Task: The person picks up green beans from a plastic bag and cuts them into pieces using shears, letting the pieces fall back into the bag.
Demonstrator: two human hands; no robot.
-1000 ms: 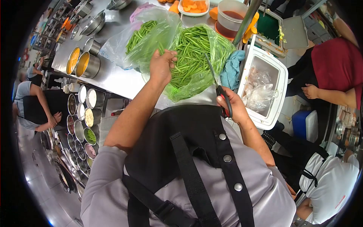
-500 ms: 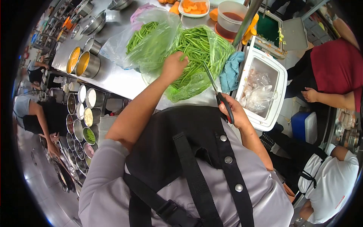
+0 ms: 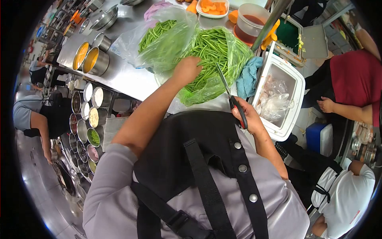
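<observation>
A heap of long green beans [image 3: 213, 46] lies in an opened clear plastic bag [image 3: 191, 97] on the steel table. My left hand [image 3: 187, 71] is at the near left side of the heap, its fingers curled closed on green beans; the fingertips are partly hidden. In my right hand [image 3: 247, 113] is a pair of scissors [image 3: 234, 105] with black and red handles. Their long blades point away from me over the right part of the beans and look nearly closed. More beans show in a second plastic bag [image 3: 169, 44] to the left.
Metal pots of orange liquid [image 3: 95, 61] stand at left. A blue cloth [image 3: 249, 77] and a white cooler [image 3: 292, 105] with bagged contents are at right. Behind are a tray of orange pieces [image 3: 213, 8] and a tub of reddish liquid [image 3: 248, 20]. Co-workers stand on both sides.
The view has shifted slightly. My left fingers, which had a green bit showing at their tips, now reach lower against the beans. The scissors stay in my right hand.
</observation>
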